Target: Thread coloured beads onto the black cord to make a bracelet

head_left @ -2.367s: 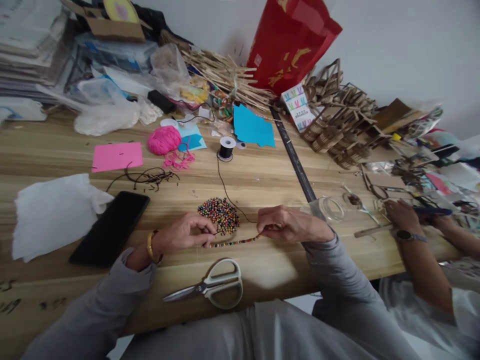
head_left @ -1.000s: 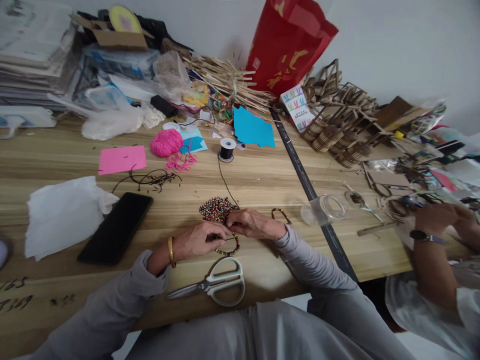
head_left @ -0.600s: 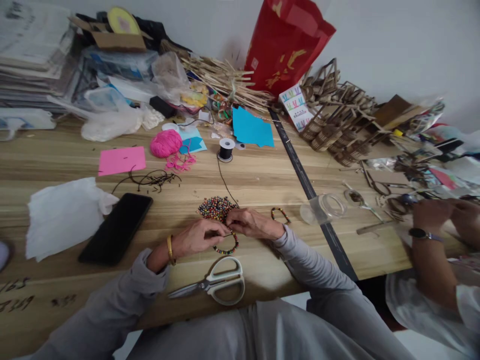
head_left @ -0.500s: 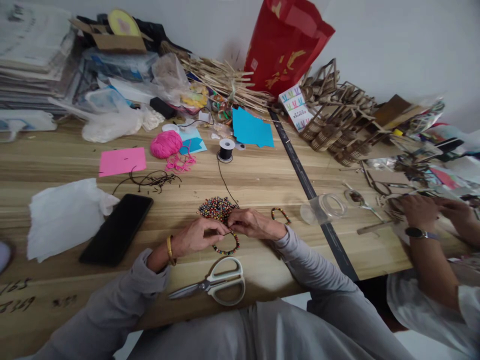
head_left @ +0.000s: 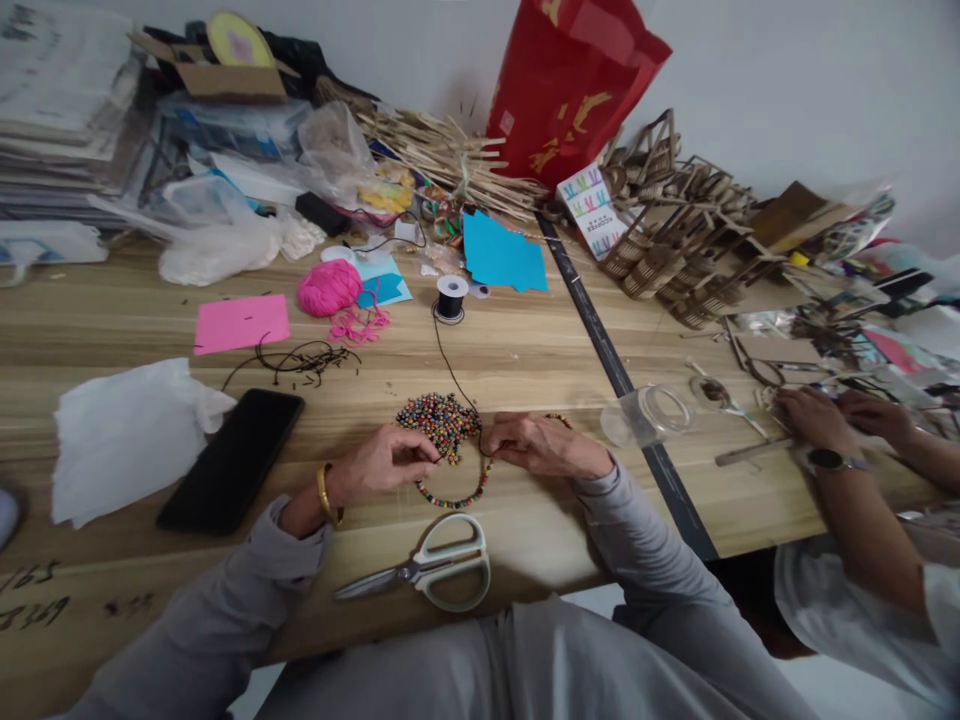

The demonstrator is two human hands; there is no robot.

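Note:
A beaded string (head_left: 459, 503) hangs in a curve between my two hands, low over the table. My left hand (head_left: 384, 460) pinches its left end, where a bit of dark cord shows at the fingertips. With closed fingers my right hand (head_left: 536, 445) grips the other end, near the black cord that runs back to a spool (head_left: 451, 296). Just beyond the string lies a heap of small multicoloured beads (head_left: 437, 415). Another beaded loop (head_left: 557, 419) is mostly hidden behind my right hand. White-handled scissors (head_left: 436, 572) rest on the table nearer to me.
To the left are a black phone (head_left: 232, 460), white tissue (head_left: 131, 435) and cord scraps (head_left: 304, 362). Pink yarn (head_left: 330, 286) and blue card (head_left: 504, 255) sit farther back. A clear plastic cup (head_left: 645, 415) lies at right, before a co-worker's hands (head_left: 817, 422).
My hands have drawn apart, left hand leftward and right hand rightward. The beaded string has spread into a wider, open curve, and more of the bead heap shows.

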